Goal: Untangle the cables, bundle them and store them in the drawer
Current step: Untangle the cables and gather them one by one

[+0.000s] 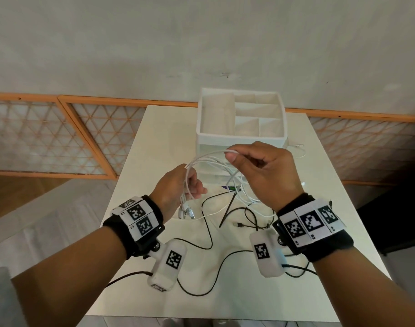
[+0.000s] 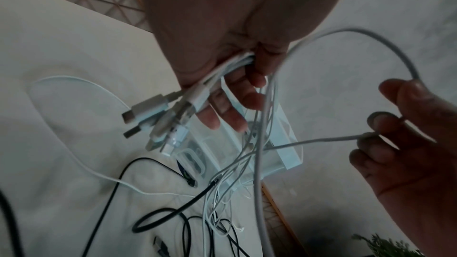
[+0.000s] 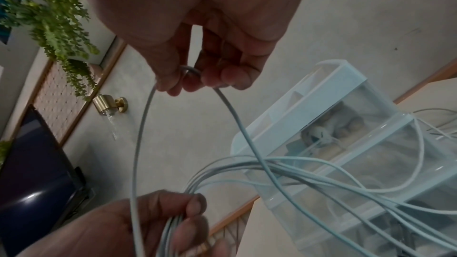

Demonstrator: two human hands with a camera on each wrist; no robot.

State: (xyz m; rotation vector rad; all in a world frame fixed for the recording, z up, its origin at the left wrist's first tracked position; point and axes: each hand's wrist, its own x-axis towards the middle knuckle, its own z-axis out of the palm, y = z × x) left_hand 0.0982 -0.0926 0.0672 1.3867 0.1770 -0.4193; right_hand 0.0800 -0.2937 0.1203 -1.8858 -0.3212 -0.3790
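Note:
My left hand (image 1: 190, 185) grips a bunch of white cables (image 1: 211, 161) above the table, their USB plugs (image 2: 158, 116) hanging out below the fist. My right hand (image 1: 239, 156) pinches one white cable (image 3: 190, 70) between thumb and forefinger and holds its loop up, just in front of the drawer unit (image 1: 239, 138). The strands run down from both hands into a tangle (image 1: 244, 194) on the table. Several black cables (image 1: 208, 234) lie loose on the white table (image 1: 154, 142). The translucent drawers (image 3: 371, 163) look pushed in.
The drawer unit carries an open divided tray (image 1: 216, 123) on top, at the back of the table. Another white cable (image 1: 296, 149) trails off to its right. A lattice panel (image 1: 83, 133) runs along the wall behind. A plant (image 3: 56, 11) hangs nearby.

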